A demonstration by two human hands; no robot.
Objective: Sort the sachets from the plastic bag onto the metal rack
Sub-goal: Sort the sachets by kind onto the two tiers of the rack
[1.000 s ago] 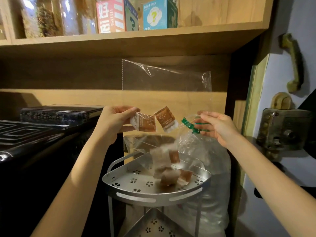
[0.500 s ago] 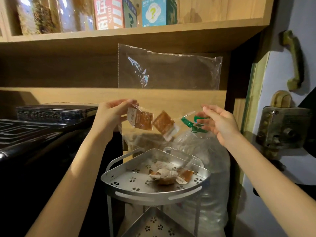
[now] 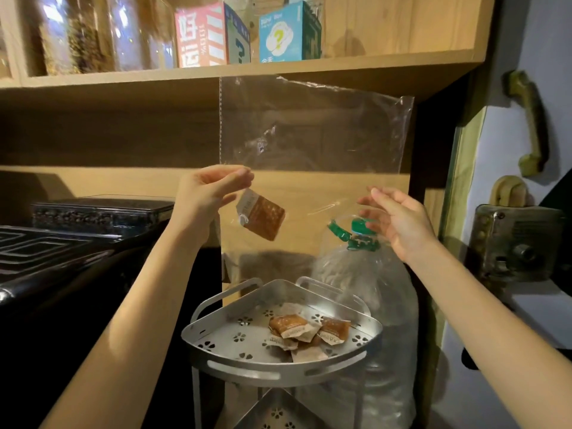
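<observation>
Clear, thin plastic bag [image 3: 312,128] held upside down, mouth downward, above the silver perforated corner metal rack [image 3: 278,371]. Film looks feather-light, limp and slick. It will sag and cling unless kept spread, so the mouth edges at both sides seem the best hold.

Left hand [image 3: 207,193], at 9 o'clock of the bag: grip pressed together, thumb and forefinger pinching the bag's left edge. Right hand [image 3: 399,221], at 3 o'clock: fingers spread and loosely extended near the bag's right edge. Cannot tell whether they actually pinch film.

One small square brown sachet with a white printed flap [image 3: 260,218] sits tilted inside the bag near the mouth, just beside the left fingers, directly above the rack. Likely light, slightly stiff at its sealed edges, smooth enough to slide out with a shake. If picked by hand, a corner or the flap is the place.

A pile of matching brown-and-white sachets [image 3: 305,331] lies jumbled on the rack's top tier, toward 3 o'clock of the tray, overlapping one another.

Large clear plastic water jug with green cap [image 3: 360,226] stands behind the rack at 1 o'clock. Boxes and jars blur on the wooden shelf [image 3: 247,75] above.
</observation>
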